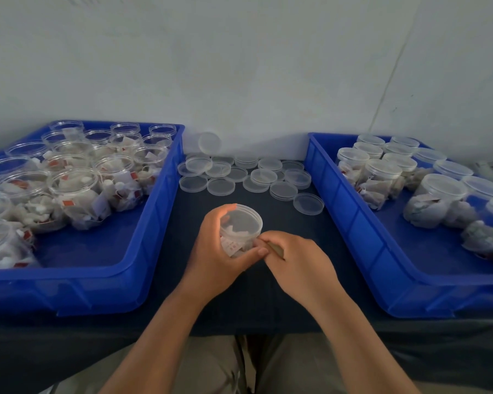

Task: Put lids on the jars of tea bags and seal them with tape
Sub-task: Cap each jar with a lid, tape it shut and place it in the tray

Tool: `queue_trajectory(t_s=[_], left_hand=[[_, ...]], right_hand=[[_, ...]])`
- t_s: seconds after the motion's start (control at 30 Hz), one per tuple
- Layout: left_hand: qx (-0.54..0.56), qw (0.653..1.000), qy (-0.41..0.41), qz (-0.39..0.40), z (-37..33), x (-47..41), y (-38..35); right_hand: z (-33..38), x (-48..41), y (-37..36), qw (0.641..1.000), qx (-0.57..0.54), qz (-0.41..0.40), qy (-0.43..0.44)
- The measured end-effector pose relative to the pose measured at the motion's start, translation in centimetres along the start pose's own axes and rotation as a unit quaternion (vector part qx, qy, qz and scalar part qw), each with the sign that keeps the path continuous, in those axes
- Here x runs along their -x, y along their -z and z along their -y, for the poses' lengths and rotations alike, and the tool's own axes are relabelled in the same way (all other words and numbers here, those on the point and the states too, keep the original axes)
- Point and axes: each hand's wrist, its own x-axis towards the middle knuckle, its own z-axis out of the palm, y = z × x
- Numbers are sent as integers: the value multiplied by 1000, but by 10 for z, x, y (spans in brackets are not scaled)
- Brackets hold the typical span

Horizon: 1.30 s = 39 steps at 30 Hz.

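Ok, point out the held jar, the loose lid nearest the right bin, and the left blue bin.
held jar (244, 220), head view, on its top
loose lid (308, 204), head view, on its centre
left blue bin (69, 291), head view, on its front wall

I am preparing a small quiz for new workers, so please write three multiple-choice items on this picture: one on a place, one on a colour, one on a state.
1. Where do the loose lids lie?
A. In the left bin
B. In the right bin
C. On the table between the bins

2. What colour are the two bins?
A. Blue
B. Red
C. Green

3. How is the jar in the left hand?
A. Open
B. Closed with a lid
C. Lying empty on its side

1 C: they lie spread on the dark table between both bins.
2 A: both have blue walls.
3 B: the lid covers it, while the right hand pinches a strip of tape at its side.
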Motion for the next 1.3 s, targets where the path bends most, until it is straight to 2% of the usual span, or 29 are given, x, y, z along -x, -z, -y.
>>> queue_trajectory(t_s=[0.27,0.5,0.73,0.83,0.97,1.2,1.3], left_hand=[[-16,1000,19,-13,7,-7,1],[79,995,50,16,-3,-5,17],[106,988,72,92,-3,-17,24],[121,985,70,103,-3,-21,27],[156,975,95,128,3,-25,25],[284,934,138,168,25,-26,19],[275,937,136,169,28,-25,20]], right_hand=[[7,-3,1,1000,0,-4,-11],[4,1,15,992,-33,117,12],[-8,-9,26,980,-55,189,-36],[-17,-17,30,982,-44,174,-57],[-22,-22,30,985,-56,164,-26],[-20,-24,18,987,-77,138,-11],[-16,-24,12,988,-80,132,5]])
